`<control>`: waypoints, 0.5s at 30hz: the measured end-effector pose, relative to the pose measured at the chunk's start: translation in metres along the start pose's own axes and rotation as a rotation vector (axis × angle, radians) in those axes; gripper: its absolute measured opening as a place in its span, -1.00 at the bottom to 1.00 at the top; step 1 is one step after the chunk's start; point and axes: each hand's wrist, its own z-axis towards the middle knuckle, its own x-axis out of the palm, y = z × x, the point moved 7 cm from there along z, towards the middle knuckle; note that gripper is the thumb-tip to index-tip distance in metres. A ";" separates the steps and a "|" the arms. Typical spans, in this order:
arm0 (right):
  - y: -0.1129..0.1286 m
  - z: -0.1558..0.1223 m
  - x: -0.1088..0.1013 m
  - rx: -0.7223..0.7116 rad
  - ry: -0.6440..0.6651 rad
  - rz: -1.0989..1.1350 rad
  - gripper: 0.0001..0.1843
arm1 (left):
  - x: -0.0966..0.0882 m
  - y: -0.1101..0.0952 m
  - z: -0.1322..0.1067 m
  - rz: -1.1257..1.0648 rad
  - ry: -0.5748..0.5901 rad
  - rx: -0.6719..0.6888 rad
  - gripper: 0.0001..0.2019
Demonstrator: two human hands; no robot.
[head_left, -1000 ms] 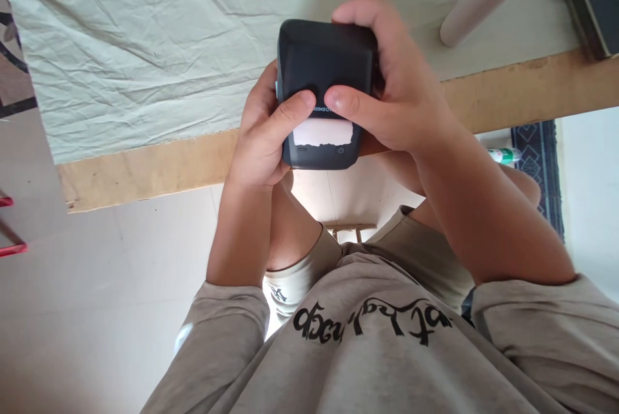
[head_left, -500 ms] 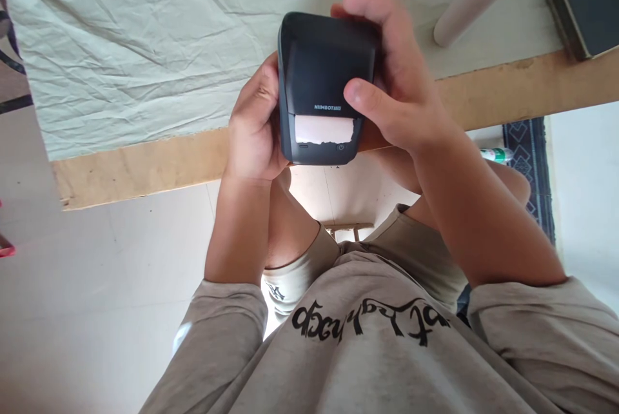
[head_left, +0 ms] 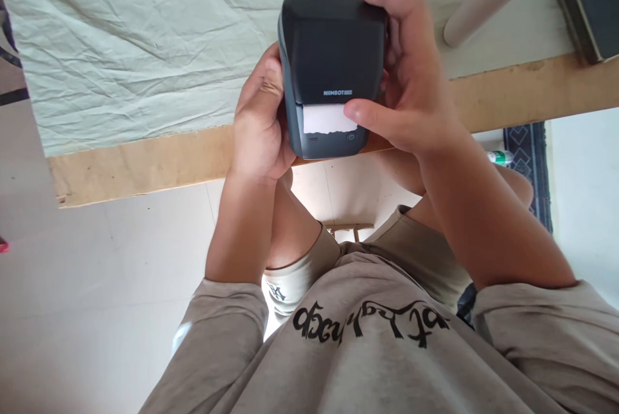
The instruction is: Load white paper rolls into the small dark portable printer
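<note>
A dark NIIMBOT label printer [head_left: 336, 53] is held up over the table's near edge, its front tilted toward me. White paper [head_left: 323, 119] with a ragged torn end sticks out of its slot. My left hand [head_left: 264, 117] grips the printer's left side, thumb along the edge and the other fingers hidden beneath. Around the far right side curl the fingers of my right hand [head_left: 411, 72]. Its thumb tip lies over the right end of the paper, just below the brand lettering.
Pale wrinkled cloth [head_left: 145, 46] covers the table, leaving a bare wooden edge [head_left: 140, 169]. A white roll [head_left: 478, 11] lies at the upper right, beside a dark flat object [head_left: 592, 1] with a raised rim. Below the table are my legs and a patterned dark mat [head_left: 527, 162].
My right thumb has moved down from the cover onto the paper. The printer has shifted slightly up and right in view, with both hands still around it.
</note>
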 end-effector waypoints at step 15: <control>0.057 0.030 -0.031 0.001 -0.472 -0.395 -0.91 | 0.012 0.000 -0.009 -0.016 -0.168 -0.003 -0.93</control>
